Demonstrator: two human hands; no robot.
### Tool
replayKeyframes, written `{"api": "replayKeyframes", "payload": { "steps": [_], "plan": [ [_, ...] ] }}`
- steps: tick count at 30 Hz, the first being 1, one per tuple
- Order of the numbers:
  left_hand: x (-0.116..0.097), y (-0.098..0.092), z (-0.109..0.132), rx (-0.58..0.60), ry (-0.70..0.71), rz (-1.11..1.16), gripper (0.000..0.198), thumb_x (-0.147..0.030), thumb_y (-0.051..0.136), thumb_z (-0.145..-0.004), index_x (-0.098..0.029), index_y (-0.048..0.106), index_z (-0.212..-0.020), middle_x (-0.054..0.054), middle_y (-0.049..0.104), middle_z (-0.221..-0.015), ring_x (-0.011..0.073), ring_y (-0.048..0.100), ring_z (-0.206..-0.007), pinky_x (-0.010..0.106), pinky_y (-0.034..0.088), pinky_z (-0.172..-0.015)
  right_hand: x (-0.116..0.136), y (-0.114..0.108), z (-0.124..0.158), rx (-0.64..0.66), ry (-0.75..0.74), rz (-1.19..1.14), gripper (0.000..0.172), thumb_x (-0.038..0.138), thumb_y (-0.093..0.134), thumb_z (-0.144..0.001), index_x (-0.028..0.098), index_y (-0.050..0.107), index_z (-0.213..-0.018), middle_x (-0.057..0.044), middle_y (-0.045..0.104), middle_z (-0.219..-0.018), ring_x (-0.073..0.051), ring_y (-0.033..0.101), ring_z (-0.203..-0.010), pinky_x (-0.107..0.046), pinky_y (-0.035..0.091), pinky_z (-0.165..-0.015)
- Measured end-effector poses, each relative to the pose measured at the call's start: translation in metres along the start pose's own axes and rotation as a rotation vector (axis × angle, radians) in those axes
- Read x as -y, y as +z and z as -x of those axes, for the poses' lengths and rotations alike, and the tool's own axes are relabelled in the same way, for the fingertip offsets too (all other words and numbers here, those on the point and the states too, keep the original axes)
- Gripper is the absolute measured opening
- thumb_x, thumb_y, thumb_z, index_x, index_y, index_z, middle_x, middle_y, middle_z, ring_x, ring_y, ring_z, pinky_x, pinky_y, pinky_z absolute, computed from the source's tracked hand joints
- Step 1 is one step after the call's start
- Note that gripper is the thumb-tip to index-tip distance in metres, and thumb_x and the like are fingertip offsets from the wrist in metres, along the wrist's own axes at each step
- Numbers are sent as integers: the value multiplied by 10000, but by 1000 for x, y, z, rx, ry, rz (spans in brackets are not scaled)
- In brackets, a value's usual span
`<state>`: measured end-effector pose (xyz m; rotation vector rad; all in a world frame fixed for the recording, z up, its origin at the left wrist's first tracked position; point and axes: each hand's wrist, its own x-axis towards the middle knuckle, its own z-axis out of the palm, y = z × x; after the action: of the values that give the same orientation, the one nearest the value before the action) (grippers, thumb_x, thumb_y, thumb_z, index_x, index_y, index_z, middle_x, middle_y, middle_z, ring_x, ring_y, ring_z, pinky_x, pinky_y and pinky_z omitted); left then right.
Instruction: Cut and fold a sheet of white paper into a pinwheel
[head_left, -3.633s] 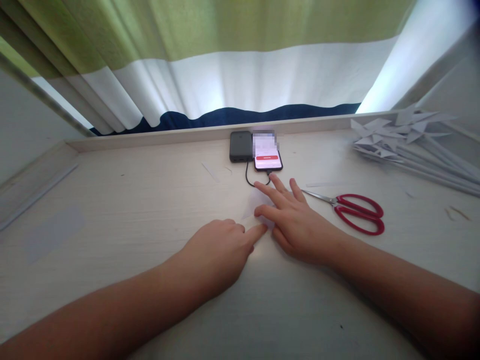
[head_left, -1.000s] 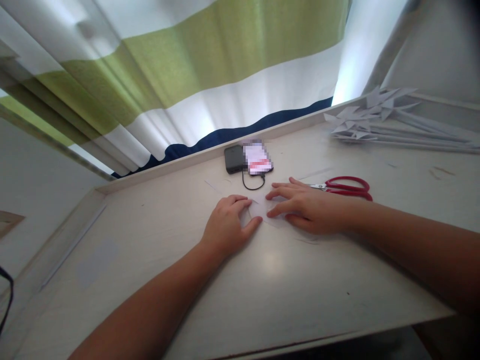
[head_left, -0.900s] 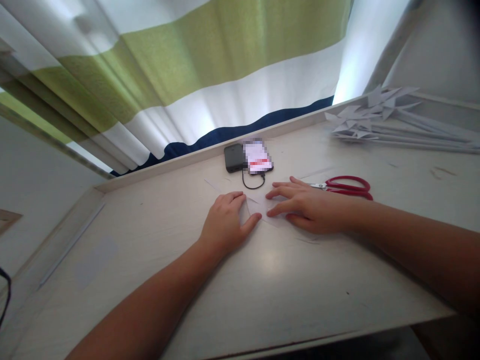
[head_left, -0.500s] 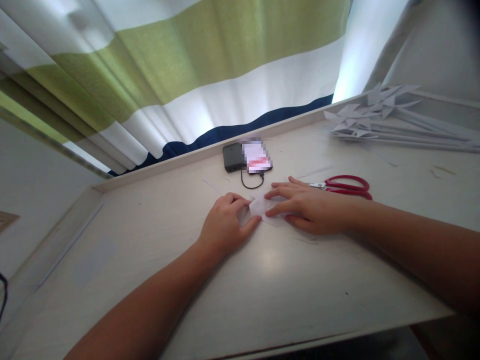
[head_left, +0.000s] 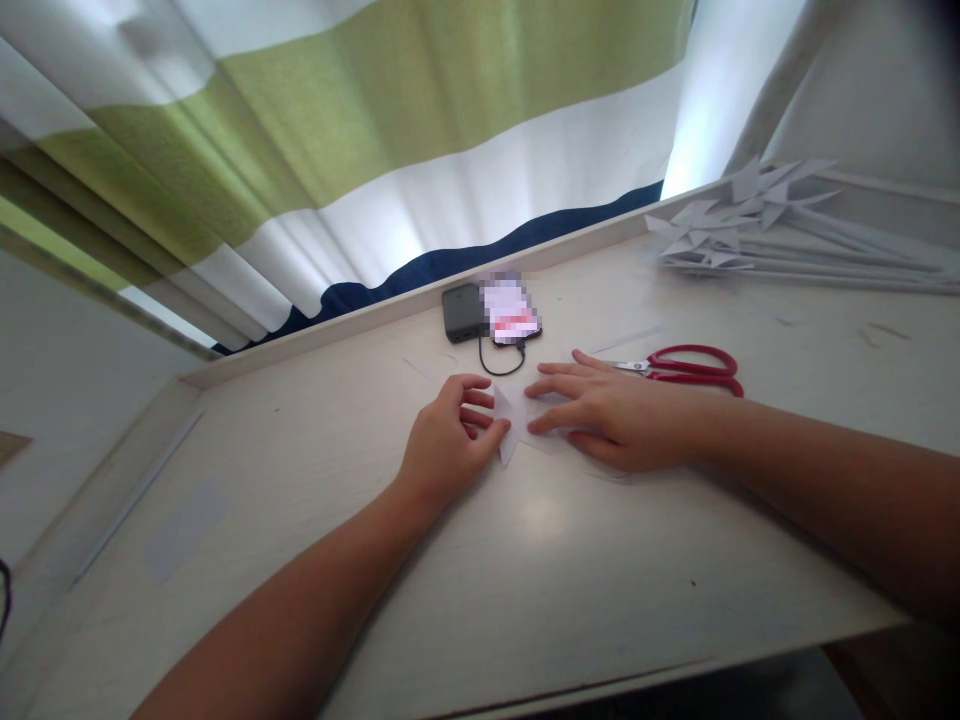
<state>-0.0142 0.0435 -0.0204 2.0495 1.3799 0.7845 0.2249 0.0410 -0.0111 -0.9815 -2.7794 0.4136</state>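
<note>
White paper (head_left: 517, 405), folded, lies on the pale worktop (head_left: 540, 610) at the centre of the clock face used here, with twelve o'clock toward the curtain (head_left: 420, 190). My left hand (head_left: 459, 425) is at nine o'clock, thumb over the near side of the paper and fingers curled behind its left edge, pinching a raised flap; one pointed corner projects below my thumb, toward six o'clock. My right hand (head_left: 589, 405) is at three o'clock, palm down, fingers spread, fingertips resting on the right-hand part of the paper. Scissors (head_left: 696, 378) with red handles lie between two and three o'clock, just beyond my right hand, which covers the blade tips or nearly so. A phone (head_left: 508, 308) lies at twelve o'clock, its screen blurred; a dark box (head_left: 461, 313) sits beside it at eleven o'clock, and a short black cable (head_left: 501, 373) loops between the two units. Folded paper pieces on long white sticks (head_left: 750, 220) are heaped at two o'clock, near the worktop's far rim. Between eight and nine o'clock, well apart from my hands, lie a flat sheet (head_left: 187, 525) and, farther out, a slender white rod (head_left: 139, 495).
</note>
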Motion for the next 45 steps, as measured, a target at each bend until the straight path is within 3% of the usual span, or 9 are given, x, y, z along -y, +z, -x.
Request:
{"api": "replayKeyframes", "payload": {
  "steps": [9, 18, 23, 31, 45],
  "plan": [
    [5, -1, -2, 95, 314, -164, 157, -125, 601, -807, -217, 681, -906, 24, 675, -1007, 159, 631, -926, 319, 513, -853, 0, 2, 1, -7, -6, 36, 463, 184, 511, -853, 330, 577, -1288, -76, 464, -1440, -345, 331, -1366, -660, 160, -1086],
    [5, -1, -2, 112, 352, -182, 185, -187, 584, -862, -230, 716, -985, 20, 710, -1063, 157, 657, -960, 317, 516, -899, 1, 2, 0, 2, 0, 35, 437, 202, 505, -856, 301, 581, -1275, -79, 464, -1443, -346, 324, -1371, -654, 157, -1091],
    [4, -1, -1, 91, 258, -221, 151, -208, 631, -828, -218, 698, -962, 1, 730, -905, 145, 668, -758, 294, 549, -742, 1, 0, 1, 9, 3, -12, 365, 213, 499, -852, 252, 609, -1197, -73, 474, -1440, -328, 318, -1378, -638, 147, -1107],
    [5, -1, -2, 117, 363, -225, 192, -213, 574, -877, -223, 716, -1007, 21, 711, -1045, 155, 654, -948, 304, 515, -885, 0, 1, 1, 7, -7, -19, 419, 209, 508, -857, 302, 597, -1256, -61, 442, -1466, -339, 306, -1385, -660, 129, -1097],
    [4, 0, -2, 102, 299, -260, 115, -234, 632, -837, -228, 724, -906, 19, 673, -920, 141, 618, -777, 296, 507, -737, 2, 0, 3, 26, -11, -3, 476, 202, 516, -857, 347, 557, -1309, -53, 425, -1477, -336, 331, -1372, -655, 153, -1099]
  ]
}}
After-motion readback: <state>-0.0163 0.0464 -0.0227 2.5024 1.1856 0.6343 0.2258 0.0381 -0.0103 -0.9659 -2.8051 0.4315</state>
